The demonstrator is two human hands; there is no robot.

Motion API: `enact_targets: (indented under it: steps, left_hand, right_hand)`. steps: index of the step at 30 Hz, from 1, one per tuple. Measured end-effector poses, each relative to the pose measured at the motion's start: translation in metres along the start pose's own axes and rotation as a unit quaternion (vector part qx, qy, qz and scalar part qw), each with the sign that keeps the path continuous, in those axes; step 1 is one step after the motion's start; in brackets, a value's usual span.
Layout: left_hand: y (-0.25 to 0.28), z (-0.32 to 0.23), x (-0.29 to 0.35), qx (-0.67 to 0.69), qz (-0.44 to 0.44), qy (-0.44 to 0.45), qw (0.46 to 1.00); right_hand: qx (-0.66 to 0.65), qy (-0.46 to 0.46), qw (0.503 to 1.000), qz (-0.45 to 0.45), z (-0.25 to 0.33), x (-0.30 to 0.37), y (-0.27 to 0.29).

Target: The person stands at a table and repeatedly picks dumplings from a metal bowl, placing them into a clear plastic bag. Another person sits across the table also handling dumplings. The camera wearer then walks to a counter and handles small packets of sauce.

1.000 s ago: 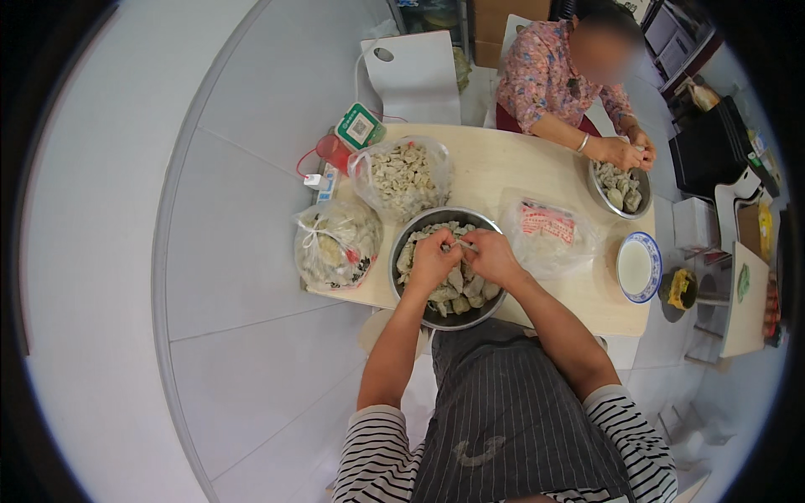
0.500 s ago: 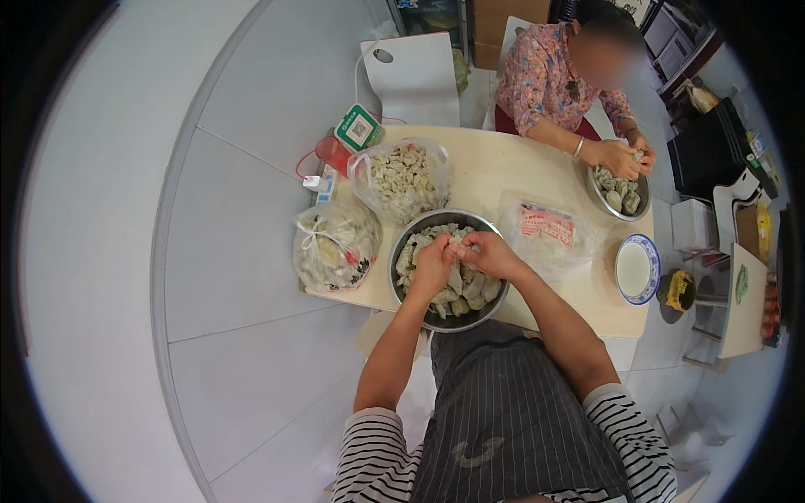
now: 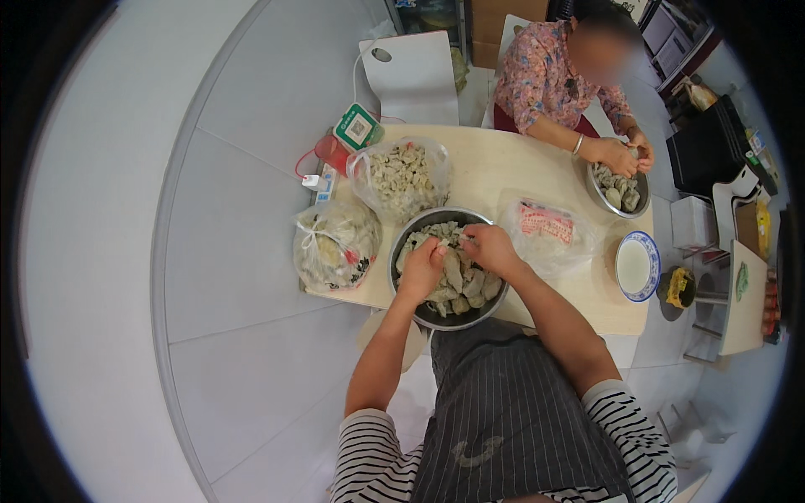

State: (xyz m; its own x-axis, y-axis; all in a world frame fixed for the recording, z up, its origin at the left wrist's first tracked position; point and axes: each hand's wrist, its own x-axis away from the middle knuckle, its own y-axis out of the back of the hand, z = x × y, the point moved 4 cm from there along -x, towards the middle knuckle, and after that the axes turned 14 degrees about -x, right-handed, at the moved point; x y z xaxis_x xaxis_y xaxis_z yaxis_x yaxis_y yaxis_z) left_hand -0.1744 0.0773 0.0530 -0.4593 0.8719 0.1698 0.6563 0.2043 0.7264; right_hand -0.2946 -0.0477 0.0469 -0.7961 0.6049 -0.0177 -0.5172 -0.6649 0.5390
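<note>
A steel bowl (image 3: pixel 402 298) at the table's near edge is full of soft, pale grey-green lumps of food (image 3: pixel 459 289), whose exact kind I cannot make out. Over its left side my left hand (image 3: pixel 424 261) is closed, thumb and fingers pinching a small pale piece of the food (image 3: pixel 442 242). My right hand (image 3: pixel 490 249) hovers above the right half, fingers curled together; what they grip is too small to tell. A gap separates the two hands. Behind the bowl sits an open plastic bag (image 3: pixel 404 178) of smaller torn pieces.
Left of the bowl stands a tied plastic bag (image 3: pixel 335 247). A flat clear bag with red print (image 3: pixel 549 237) and a blue-rimmed white bowl (image 3: pixel 637 267) are to the right. Across the table, a person (image 3: pixel 549 75) handles similar lumps over another steel bowl (image 3: pixel 620 212).
My hands were together over the bowl at a pale piece. Now they are apart, the left shifted slightly left and down, the right slightly up.
</note>
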Motion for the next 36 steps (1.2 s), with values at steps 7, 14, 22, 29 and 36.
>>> enact_targets:
  steps: [7,14,22,29,36]
  left_hand:
    - [-0.007,0.012,0.001,-0.14,-0.039,-0.139,0.98]
    - [-0.012,-0.006,-0.004,0.163,0.087,0.031,0.982]
    - [-0.017,-0.005,-0.012,0.068,-0.015,-0.046,0.997]
    - [-0.011,-0.02,0.0,-0.046,-0.044,-0.121,0.991]
    - [0.004,0.0,-0.008,-0.117,-0.058,-0.125,0.983]
  right_hand:
    - [-0.323,-0.173,0.93,0.007,-0.039,0.007,-0.021]
    - [-0.521,-0.191,0.832,-0.015,-0.039,0.015,-0.034]
    - [-0.463,-0.225,0.857,-0.009,-0.042,0.024,-0.056]
    - [-0.385,-0.237,0.887,0.1,-0.028,0.027,-0.055]
    - [-0.432,-0.216,0.875,0.033,-0.025,0.02,-0.068]
